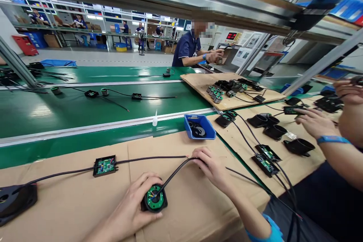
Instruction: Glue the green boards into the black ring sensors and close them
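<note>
A black housing (145,206) with a round green circuit board (155,205) facing up rests on the near middle of a cardboard-covered tabletop (193,211). The person's left hand (134,204) grips it, fingers curled over its far side and thumb along its near side. From the board's centre, a black cable (173,172) arches up and right to the right hand (210,167), whose fingers are bent over it; the exact pinch is hidden. A blue band (266,228) circles the right forearm.

To the left lies a small open black box (104,165) with a rectangular green board inside. One cable runs left from it to a flat black frame (19,200); another runs right, its end near the right fingertips.

Beyond the right hand, a blue bin (205,135) holds black and grey rings. Left of the bin, a white tapered nozzle (155,120) stands upright on a green surface (70,136). Farther right, a wooden board (195,82) carries a cluster of cylindrical parts (217,96) and cables.

At right, a co-worker's hand (317,121) touches another black box (293,110), near several black tubular housings (299,146). A person in a dark shirt (183,51) works at the far side.
</note>
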